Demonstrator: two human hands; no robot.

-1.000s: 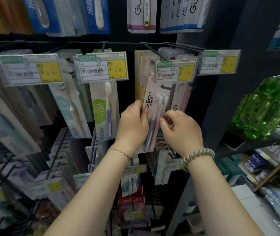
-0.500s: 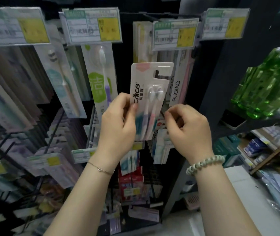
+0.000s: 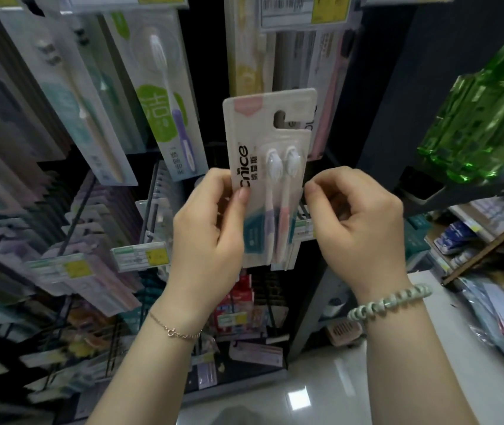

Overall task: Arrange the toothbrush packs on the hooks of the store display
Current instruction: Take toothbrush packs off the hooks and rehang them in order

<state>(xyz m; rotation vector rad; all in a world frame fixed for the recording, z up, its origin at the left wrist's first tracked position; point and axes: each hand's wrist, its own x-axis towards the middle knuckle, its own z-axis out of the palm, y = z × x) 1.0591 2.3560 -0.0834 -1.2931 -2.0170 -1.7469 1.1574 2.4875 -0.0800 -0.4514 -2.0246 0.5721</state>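
A white two-brush toothbrush pack [image 3: 263, 154], with one purple and one pink handle, is held upright in front of the store display [image 3: 165, 210]. Its hang hole at the top right is free of any hook. My left hand [image 3: 211, 237] grips the pack's lower left side, thumb on the front. My right hand [image 3: 358, 222] has curled fingers, and its index tip and thumb pinch the pack's right edge. More toothbrush packs [image 3: 168, 96] hang on hooks to the left and behind.
Price tags [image 3: 303, 10] hang on the hook ends above. Lower rows of packs [image 3: 97, 228] jut out on hooks at left. A dark shelf post [image 3: 379, 87] stands at right, with green bottles [image 3: 483, 111] on a side shelf. White floor [image 3: 321, 391] lies below.
The pack was up under the price tag on the hook a second ago; now both hands hold it lower, off the hook. The view has tilted down.
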